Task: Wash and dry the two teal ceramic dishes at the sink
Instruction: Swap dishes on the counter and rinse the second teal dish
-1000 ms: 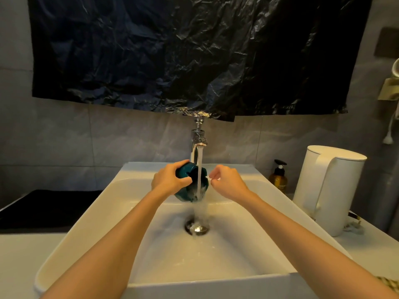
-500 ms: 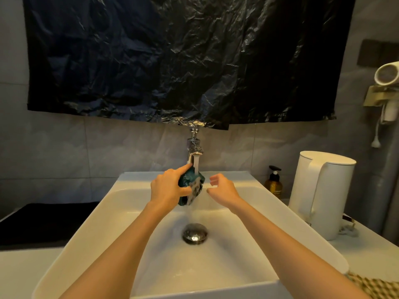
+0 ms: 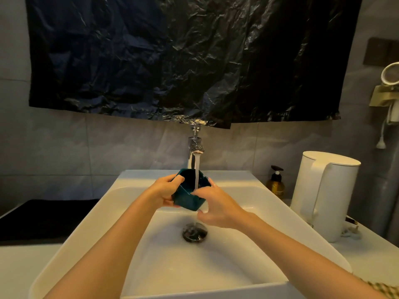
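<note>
The left hand [image 3: 162, 193] grips a square teal dish [image 3: 187, 200] by its left wall, fingers curled round the rim, and holds it above the middle of the white sink [image 3: 97, 223], towards the back edge. The right hand [image 3: 218, 207] takes the dish's right side, thumb on the near rim and a finger against the far right wall, while its lower fingers are curled loosely under the dish. The dish is tilted with its opening facing up and towards the person. Water [image 3: 197, 174] runs from the chrome tap [image 3: 195, 147] into that opening, above the drain [image 3: 195, 231]. On the bench [image 3: 17, 266] right of the sink stand an amber pump bottle [image 3: 276, 184] and a white kettle [image 3: 328, 195]; a dark mat [image 3: 43, 216] lies on its left.
</note>
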